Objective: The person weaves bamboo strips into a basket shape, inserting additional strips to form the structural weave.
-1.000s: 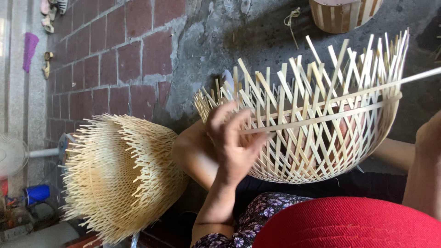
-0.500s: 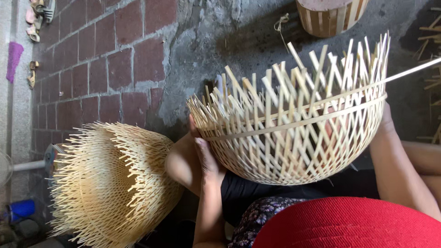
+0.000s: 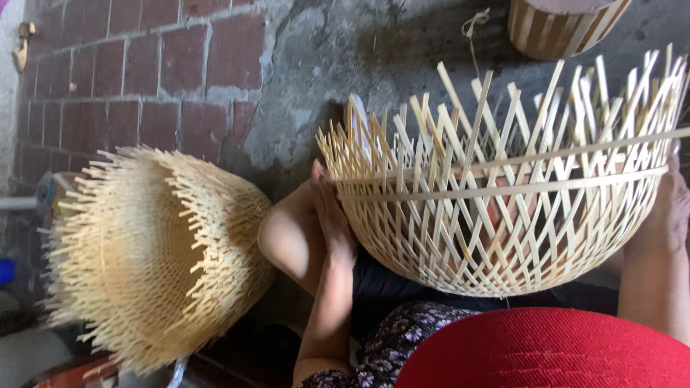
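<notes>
An open-weave bamboo basket rests on my lap, with loose strip ends sticking up past two horizontal rim strips. My left hand presses flat against the basket's left side just below the rim. At the basket's right edge my right hand grips the wall, partly cut off by the frame. Both hands hold the basket between them.
A finer, tightly woven bamboo basket with bristling ends lies on its side at the left. A brick wall and rough grey concrete lie behind. A striped woven container stands at the top right. A red hat brim fills the bottom.
My left hand has slid from the basket's front weave to its left side. The right hand has come onto the right edge, and the basket has shifted right.
</notes>
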